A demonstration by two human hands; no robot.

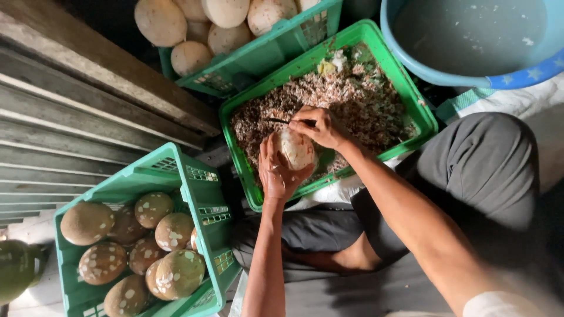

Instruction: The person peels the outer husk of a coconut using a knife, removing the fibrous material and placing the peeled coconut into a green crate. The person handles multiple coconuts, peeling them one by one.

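The tray of peelings (405, 88) sits at the centre of the view. Over its 6 o'clock rim, the left hand (276, 173) cups a coconut (296, 149) from below; the right hand (320, 126) lies on the coconut at its 1 o'clock side, holding a blade (276, 121) that points toward 9 o'clock. A crate of peeled coconuts (264, 50) stands at 11 o'clock of the tray, touching it. A basin (470, 76) lies at 2 o'clock. A crate of unpeeled coconuts (176, 167) stands at 8 o'clock, apart. Planks (76, 111) run at 9 o'clock. The person's knee (482, 164) lies at 4 o'clock.
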